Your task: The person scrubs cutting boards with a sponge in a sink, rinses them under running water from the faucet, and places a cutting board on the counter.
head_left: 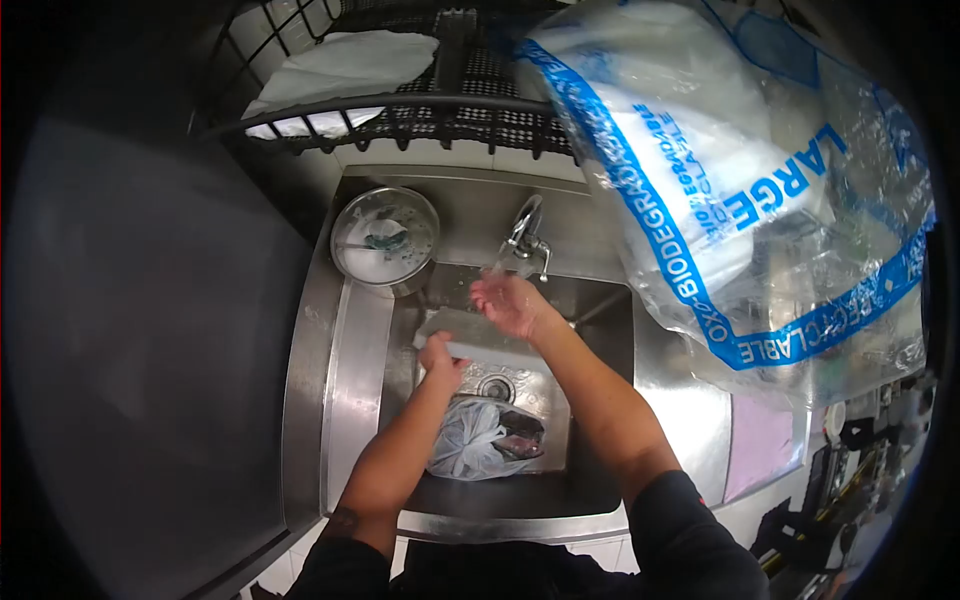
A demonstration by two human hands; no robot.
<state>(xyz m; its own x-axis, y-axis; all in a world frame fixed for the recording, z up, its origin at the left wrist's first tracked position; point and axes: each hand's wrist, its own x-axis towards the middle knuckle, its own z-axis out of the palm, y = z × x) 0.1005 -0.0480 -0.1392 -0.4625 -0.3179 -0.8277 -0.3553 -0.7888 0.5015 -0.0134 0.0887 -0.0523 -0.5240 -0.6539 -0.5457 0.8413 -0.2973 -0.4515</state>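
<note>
Inside the steel sink [590, 470], my left hand [441, 357] grips the near left edge of a pale, flat rectangular tray or lid [480, 335]. My right hand [508, 303] is under the faucet [524, 232], palm turned up and fingers slightly curled and apart, with water falling on it and nothing held. Below the tray lies a knotted translucent plastic bag [474, 440] with dark and reddish contents, close to the drain [496, 389].
A round metal bowl [385, 237] with suds and a dark green scrubber stands at the sink's back left. Black wire racks [470, 103] with a white cloth [345, 72] hang above. A large printed plastic bag [700, 180] hangs at the upper right. A pink sheet [762, 445] lies at right.
</note>
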